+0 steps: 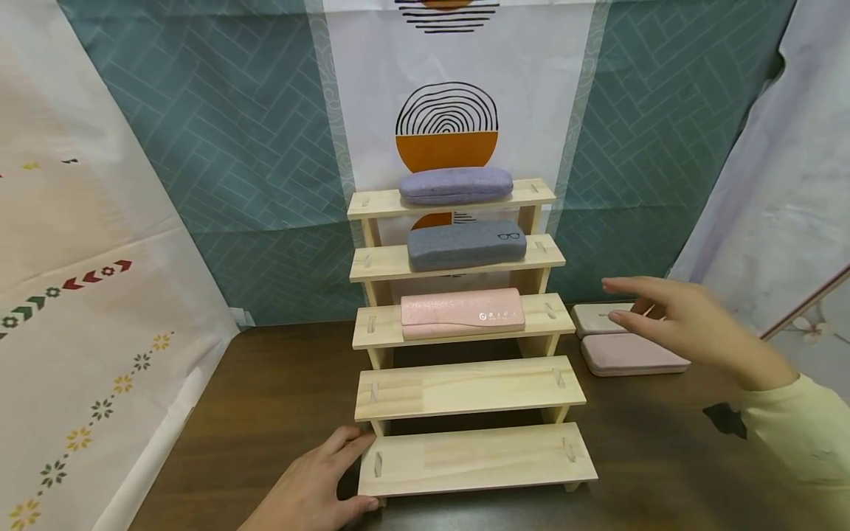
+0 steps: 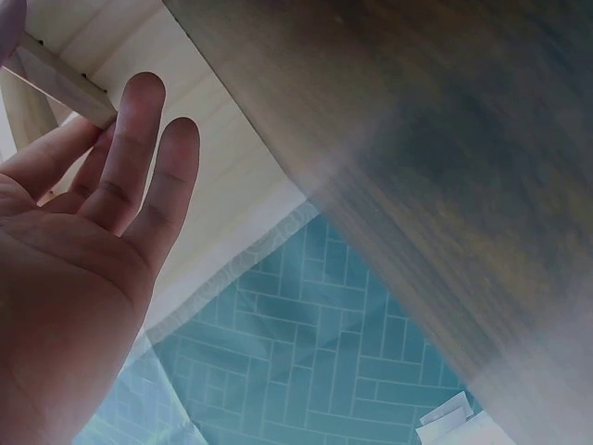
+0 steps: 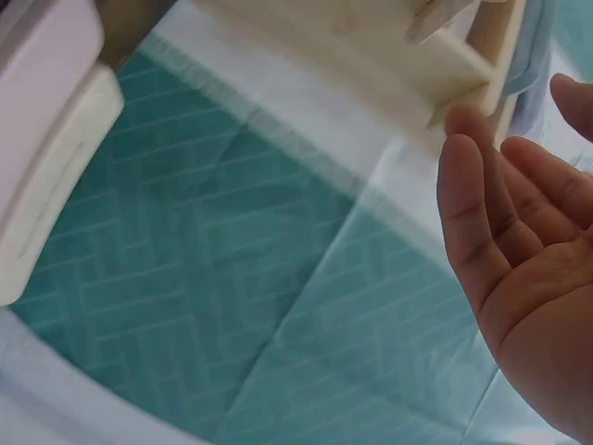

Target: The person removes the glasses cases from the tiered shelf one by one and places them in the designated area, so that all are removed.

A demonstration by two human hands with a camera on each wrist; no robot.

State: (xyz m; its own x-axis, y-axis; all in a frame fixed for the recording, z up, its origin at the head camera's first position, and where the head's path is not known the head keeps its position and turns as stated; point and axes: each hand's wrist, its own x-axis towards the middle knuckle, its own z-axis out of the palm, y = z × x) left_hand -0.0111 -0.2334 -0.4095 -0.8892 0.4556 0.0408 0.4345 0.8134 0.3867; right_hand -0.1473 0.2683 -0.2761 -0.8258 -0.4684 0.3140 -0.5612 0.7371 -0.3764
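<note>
A pale wooden stepped rack stands in the middle of the head view. On its upper three steps lie a lavender glasses case, a grey-blue glasses case with a small glasses print and a pink glasses case. My left hand grips the left end of the bottom step, thumb at the front corner and fingers farther back. In the air right of the rack, my right hand holds nothing, its thumb apart from its fingers. Near it lie a cream case and a pale pink case.
The lower two steps of the rack show bare wood. Beneath is a dark brown table. A teal patterned cloth hangs behind, with a white floral cloth on the left and a pale cloth on the right.
</note>
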